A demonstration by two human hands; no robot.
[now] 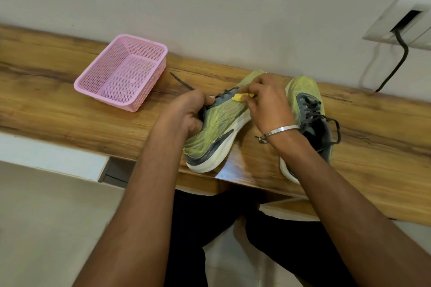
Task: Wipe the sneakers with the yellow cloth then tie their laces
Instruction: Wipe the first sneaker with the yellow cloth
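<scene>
1. the left hand (186, 112) grips the collar of the near sneaker (217, 123), tilting its side up on the wooden shelf (70, 119) for wiping.
2. the right hand (265, 102) pinches the yellow cloth (240, 97) against its upper.
3. the second sneaker (305, 109) waits alongside, laces loose.

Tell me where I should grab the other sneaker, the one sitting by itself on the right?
Probably by the collar at its heel, coming down from above on the near side. The right sneaker stands upright on the wooden shelf with its opening facing up and its heel toward the person, so fingers could hook inside. Its loose laces would slip.
</scene>
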